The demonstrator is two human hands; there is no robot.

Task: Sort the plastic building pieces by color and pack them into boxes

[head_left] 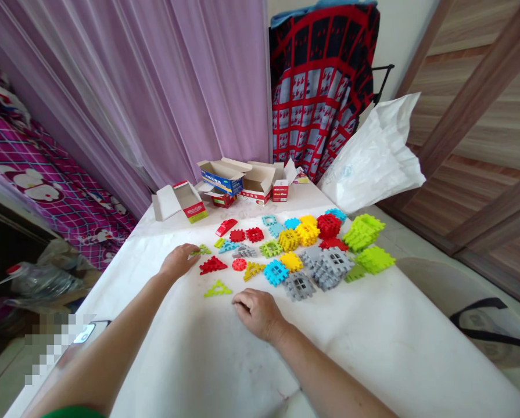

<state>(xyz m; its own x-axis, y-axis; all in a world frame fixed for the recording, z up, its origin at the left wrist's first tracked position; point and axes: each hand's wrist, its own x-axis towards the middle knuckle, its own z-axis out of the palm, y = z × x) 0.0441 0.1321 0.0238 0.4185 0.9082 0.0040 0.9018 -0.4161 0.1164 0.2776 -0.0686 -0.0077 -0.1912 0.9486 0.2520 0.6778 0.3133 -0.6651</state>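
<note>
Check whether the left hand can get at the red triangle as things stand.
Likely yes: the left hand is close to the red triangle, with no piece visible between them, though it seems to be touching a lime piece.

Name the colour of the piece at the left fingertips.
Light green; the piece shows best in head view.

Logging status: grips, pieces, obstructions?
Left grip at green piece. Right grip curled beside lime triangle. Colored pieces spread ahead; open boxes behind, not in the way.
</note>
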